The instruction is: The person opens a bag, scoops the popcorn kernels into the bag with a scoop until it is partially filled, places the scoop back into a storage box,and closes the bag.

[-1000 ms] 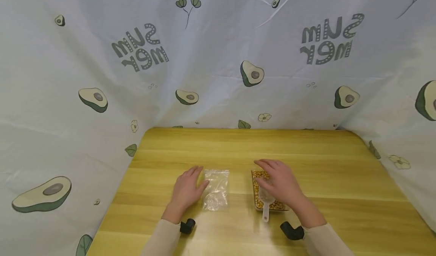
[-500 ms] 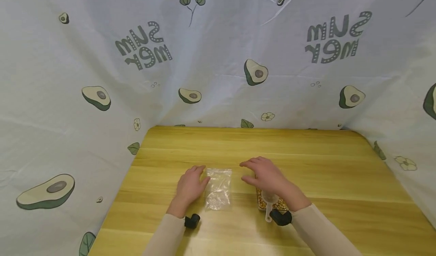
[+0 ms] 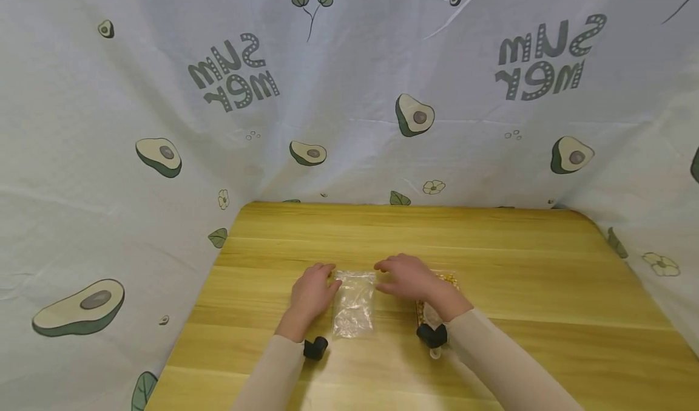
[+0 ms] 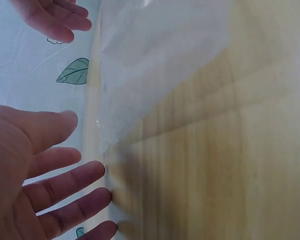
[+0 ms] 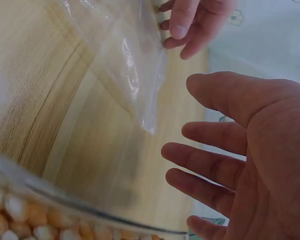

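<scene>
A clear plastic zip bag (image 3: 354,308) lies flat on the table between the two hands. Along its upper left edge is the left hand (image 3: 314,291), fingers spread and loosely bent, nothing held. The right hand (image 3: 406,277) hovers near the bag's upper right corner, thumb apart from the fingers, also holding nothing. Under the right forearm sits a clear box of corn kernels (image 3: 448,278), partly hidden by the arm. A translucent scoop (image 3: 435,353) rests on the kernels, mostly covered by the wrist camera. In the right wrist view, kernels (image 5: 37,216) fill the lower left corner.
The wood-grain table (image 3: 306,229) reaches back to a hanging white cloth (image 3: 349,174) printed with avocados and leaves. This cloth also encloses the left and right sides. A black wrist camera (image 3: 315,348) juts from the left cuff.
The right hand has moved left from above the kernel box to the bag's right corner. The left hand has shifted slightly toward the bag. The head view has turned a little.
</scene>
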Demonstrator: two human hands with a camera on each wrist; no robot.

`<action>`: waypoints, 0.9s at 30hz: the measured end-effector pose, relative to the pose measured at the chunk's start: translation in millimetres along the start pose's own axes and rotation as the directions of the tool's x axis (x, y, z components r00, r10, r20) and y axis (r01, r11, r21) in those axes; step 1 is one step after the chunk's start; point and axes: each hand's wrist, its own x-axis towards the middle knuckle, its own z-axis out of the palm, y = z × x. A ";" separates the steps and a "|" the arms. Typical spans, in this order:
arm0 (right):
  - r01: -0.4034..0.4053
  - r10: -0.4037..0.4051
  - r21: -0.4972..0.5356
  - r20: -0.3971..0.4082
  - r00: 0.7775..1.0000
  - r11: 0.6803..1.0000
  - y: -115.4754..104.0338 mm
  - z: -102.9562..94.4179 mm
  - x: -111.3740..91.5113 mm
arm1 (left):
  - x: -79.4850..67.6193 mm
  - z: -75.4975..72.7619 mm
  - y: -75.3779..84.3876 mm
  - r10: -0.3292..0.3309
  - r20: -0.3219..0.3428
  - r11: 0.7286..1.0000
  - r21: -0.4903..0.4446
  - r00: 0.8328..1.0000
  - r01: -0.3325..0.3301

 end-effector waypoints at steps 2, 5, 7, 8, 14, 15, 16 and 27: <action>-0.008 0.009 -0.008 0.017 1.000 1.000 -0.9 2.2 4.8 | 2.1 0.8 0.2 -0.001 -0.002 1.000 0.009 1.000 0.001; -0.026 0.027 -0.012 0.042 0.999 1.000 -1.8 5.1 11.3 | 4.8 1.7 0.4 -0.008 -0.002 1.000 0.022 1.000 0.008; -0.040 0.041 -0.023 0.056 0.998 0.999 -1.4 7.0 15.0 | 6.0 1.9 0.6 -0.015 0.001 1.000 0.017 1.000 0.015; -0.049 0.050 -0.027 0.063 0.997 0.998 -1.0 8.4 17.1 | 6.6 2.0 0.7 -0.017 0.004 1.000 0.014 1.000 0.017; -0.085 0.089 -0.086 0.055 0.994 0.993 1.6 21.3 26.4 | 9.6 4.8 0.0 0.000 0.004 1.000 0.027 1.000 0.000; -0.085 0.090 -0.095 0.047 0.995 0.992 1.7 23.3 27.3 | 9.9 5.4 0.0 0.005 0.001 0.999 0.035 1.000 -0.005; -0.085 0.089 -0.103 0.038 0.995 0.991 1.8 25.2 28.4 | 10.3 5.9 0.2 0.011 -0.002 0.999 0.040 1.000 -0.011; -0.116 0.111 -0.179 -0.039 0.993 0.977 -0.8 35.7 31.2 | 13.1 11.9 -0.6 0.046 -0.009 0.993 0.110 0.999 -0.044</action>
